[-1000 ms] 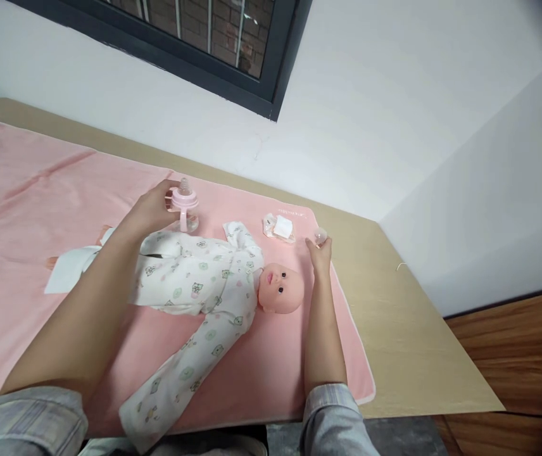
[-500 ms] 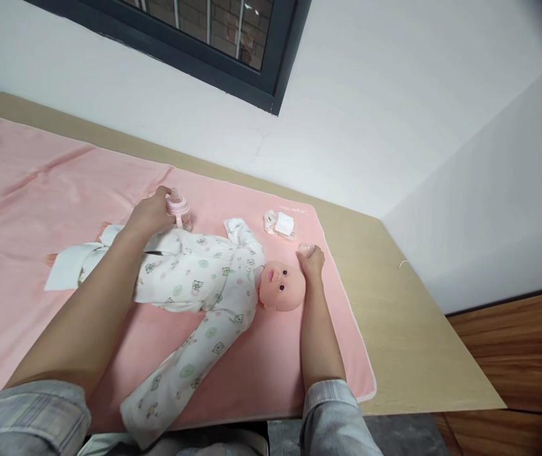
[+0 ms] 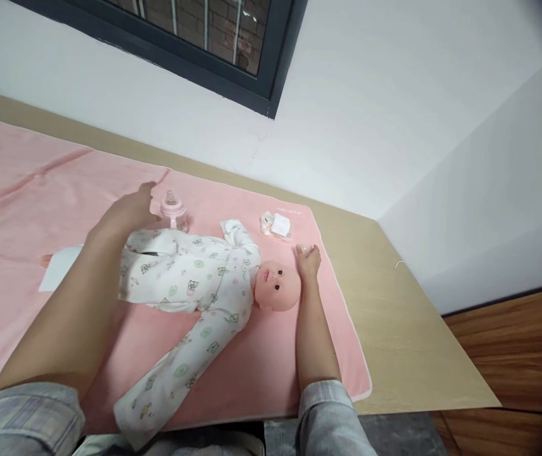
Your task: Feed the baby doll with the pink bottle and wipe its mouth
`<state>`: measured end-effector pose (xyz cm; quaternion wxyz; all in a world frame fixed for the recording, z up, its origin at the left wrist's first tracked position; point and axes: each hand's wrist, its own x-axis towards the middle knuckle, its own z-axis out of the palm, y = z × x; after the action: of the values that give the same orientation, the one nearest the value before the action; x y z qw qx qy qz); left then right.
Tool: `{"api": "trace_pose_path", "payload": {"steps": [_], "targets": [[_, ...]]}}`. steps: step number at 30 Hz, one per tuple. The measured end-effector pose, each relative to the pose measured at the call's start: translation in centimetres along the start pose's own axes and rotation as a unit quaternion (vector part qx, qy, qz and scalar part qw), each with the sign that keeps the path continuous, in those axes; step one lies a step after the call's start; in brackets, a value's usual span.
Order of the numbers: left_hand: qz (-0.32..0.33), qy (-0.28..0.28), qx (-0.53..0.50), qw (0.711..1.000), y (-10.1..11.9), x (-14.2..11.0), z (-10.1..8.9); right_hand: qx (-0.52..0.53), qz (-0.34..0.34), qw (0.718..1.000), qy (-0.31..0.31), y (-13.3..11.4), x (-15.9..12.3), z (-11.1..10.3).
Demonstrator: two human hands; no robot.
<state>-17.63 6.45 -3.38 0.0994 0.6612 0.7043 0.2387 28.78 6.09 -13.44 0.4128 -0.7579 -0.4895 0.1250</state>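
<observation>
A baby doll lies on its back, dressed in a white printed onesie. Just left of the pink baby bottle, my left hand is open, its fingers apart and clear of the bottle. The bottle stands upright beside the doll's clothed body, with its teat bare. Beyond the doll's head, my right hand is closed around a small clear cap, partly hidden by the fingers. My left forearm hides part of the doll's legs.
A clear plastic packet with a white square lies near the blanket's far right corner. The pink blanket covers much of the wooden table. A white wall and a dark window frame rise behind.
My left hand has let go of the bottle and moved left, its fingers spreading. The bottle stays standing. My right hand keeps the cap in about the same place.
</observation>
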Motion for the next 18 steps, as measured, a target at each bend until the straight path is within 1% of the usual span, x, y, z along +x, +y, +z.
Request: {"api": "trace_pose_path", "payload": {"steps": [1,2,3,4,6,7,8,9,10,11,13,14,16,18], "targets": [[-0.016,0.038,0.012,0.999,0.6,-0.4,-0.7,0.015,-0.002,1.0,0.01,0.0,0.0,0.0],[-0.008,0.076,0.012,0.997,1.5,-1.0,-1.4,0.025,-0.004,0.999,0.019,0.1,0.0,0.0],[0.017,0.11,-0.002,0.994,2.7,-1.8,-2.0,0.032,-0.011,0.999,0.029,0.1,0.0,0.0],[0.057,0.133,-0.024,0.989,4.1,-2.5,-2.5,0.038,-0.022,0.998,0.044,0.0,-0.1,-0.1],[0.138,0.116,-0.068,0.981,7.4,-3.9,-3.0,0.054,-0.061,0.993,0.09,-0.1,-0.3,-0.2],[0.172,0.108,-0.068,0.977,9.1,-4.4,-2.9,0.065,-0.086,0.987,0.118,-0.1,-0.4,-0.3],[0.22,0.092,-0.051,0.97,10.9,-4.8,-2.5,0.076,-0.113,0.98,0.143,-0.2,-0.5,-0.4],[0.278,0.066,-0.028,0.958,12.6,-5.1,-2.0,0.086,-0.139,0.974,0.16,-0.4,-0.6,-0.4],[0.321,0.03,-0.011,0.946,14.2,-5.2,-1.3,0.092,-0.162,0.969,0.164,-0.5,-0.7,-0.4],[0.352,-0.01,0.0,0.936,15.8,-5.2,-0.6,0.096,-0.183,0.965,0.159,-0.6,-0.7,-0.3],[0.398,-0.117,0.002,0.91,18.6,-5.2,1.0,0.1,-0.223,0.961,0.126,-1.0,-0.9,0.0],[0.409,-0.178,-0.008,0.895,20.0,-5.1,1.8,0.101,-0.239,0.96,0.102,-1.1,-1.0,0.2],[0.399,-0.313,-0.019,0.861,22.3,-4.9,3.4,0.102,-0.26,0.959,0.041,-1.5,-1.3,0.7],[0.384,-0.399,-0.018,0.832,24.2,-4.5,5.0,0.103,-0.262,0.959,-0.029,-1.8,-1.6,1.0]]}}
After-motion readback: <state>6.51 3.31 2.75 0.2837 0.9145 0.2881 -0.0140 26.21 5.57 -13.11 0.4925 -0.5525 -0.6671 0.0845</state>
